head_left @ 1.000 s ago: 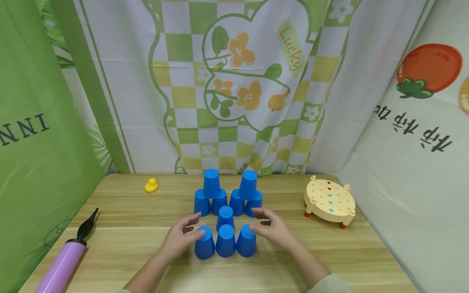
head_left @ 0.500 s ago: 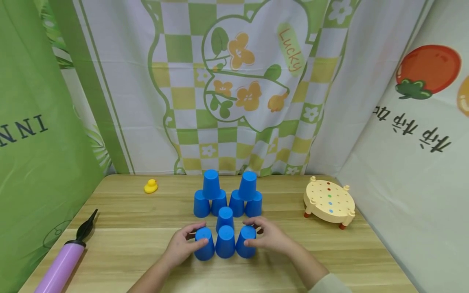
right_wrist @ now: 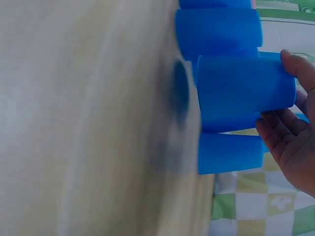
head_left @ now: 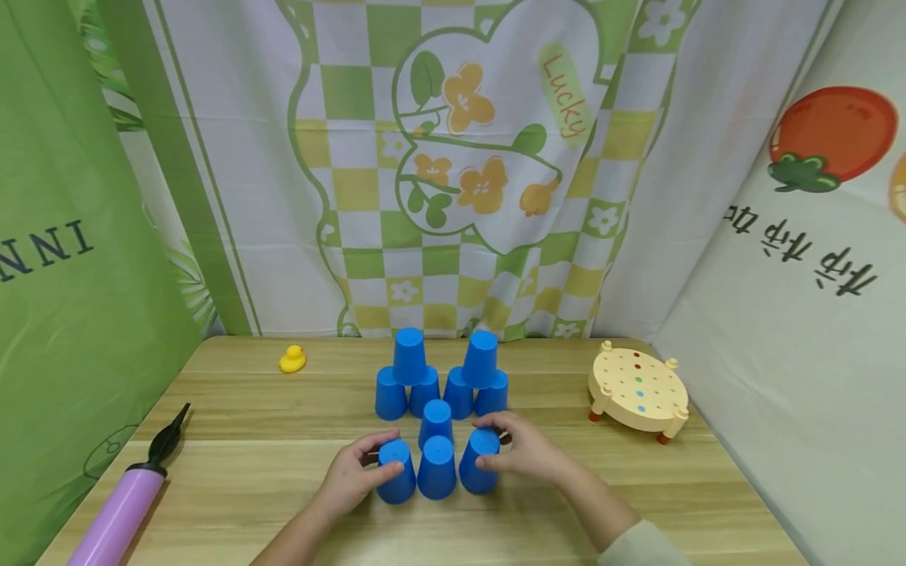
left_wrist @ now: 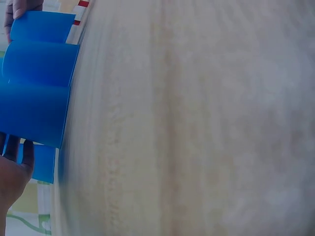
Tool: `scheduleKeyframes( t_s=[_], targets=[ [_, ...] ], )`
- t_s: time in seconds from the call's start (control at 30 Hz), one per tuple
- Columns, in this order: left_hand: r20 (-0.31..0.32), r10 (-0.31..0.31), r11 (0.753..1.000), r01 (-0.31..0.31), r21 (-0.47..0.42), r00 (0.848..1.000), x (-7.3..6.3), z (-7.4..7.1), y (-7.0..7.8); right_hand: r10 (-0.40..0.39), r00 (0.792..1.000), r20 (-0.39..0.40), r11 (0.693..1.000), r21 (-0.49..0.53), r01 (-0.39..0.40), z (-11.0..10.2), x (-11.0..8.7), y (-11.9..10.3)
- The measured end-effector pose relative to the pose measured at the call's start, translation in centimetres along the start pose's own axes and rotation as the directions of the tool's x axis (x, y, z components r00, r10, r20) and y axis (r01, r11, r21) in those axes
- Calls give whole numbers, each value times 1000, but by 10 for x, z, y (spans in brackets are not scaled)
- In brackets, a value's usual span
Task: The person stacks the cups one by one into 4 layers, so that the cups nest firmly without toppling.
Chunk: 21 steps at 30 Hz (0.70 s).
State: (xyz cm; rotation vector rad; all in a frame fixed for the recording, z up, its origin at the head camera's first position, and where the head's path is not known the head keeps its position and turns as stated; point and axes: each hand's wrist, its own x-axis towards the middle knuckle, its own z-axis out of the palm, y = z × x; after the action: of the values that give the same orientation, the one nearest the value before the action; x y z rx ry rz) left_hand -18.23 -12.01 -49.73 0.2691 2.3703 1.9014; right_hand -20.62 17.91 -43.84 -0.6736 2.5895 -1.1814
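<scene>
Three upside-down blue cups stand in a front row before me. My left hand grips the left cup, thumb in front and fingers behind. The right cup is pinched near its closed end by my right hand. In the right wrist view that held cup is off the table, a dark shadow beside its rim. Between them the middle cup touches neither hand. Just behind it stands another blue cup, its lower part hidden.
Farther back are two small pyramids, topped by a left cup and a right cup. A yellow rubber duck sits back left, a purple hand pump front left. A cream pegboard stool stands at right.
Both hands have closed in from beside the front row onto its outer cups. The right cup has since risen slightly and shifted right with my right hand; the left cup has hardly moved.
</scene>
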Motion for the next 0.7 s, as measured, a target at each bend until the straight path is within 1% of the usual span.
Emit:
scheduleKeyframes(
  t_s=[0.2,0.37,0.57,0.7],
  targets=[
    [-2,-30,999,30,-16,1000,1,1,-1,-28,998,-51,998,-51,25,-20,3,-14],
    [3,-30,999,31,-16,1000,2,0,-1,-29,995,-97,996,-84,20,-39,9,-28],
    [6,-28,999,28,-17,1000,2,0,-2,-21,990,-137,998,-66,12,-56,23,-48],
    [6,-30,999,31,-23,1000,2,0,-3,-56,987,-148,997,-63,47,-64,35,-62]
  ],
)
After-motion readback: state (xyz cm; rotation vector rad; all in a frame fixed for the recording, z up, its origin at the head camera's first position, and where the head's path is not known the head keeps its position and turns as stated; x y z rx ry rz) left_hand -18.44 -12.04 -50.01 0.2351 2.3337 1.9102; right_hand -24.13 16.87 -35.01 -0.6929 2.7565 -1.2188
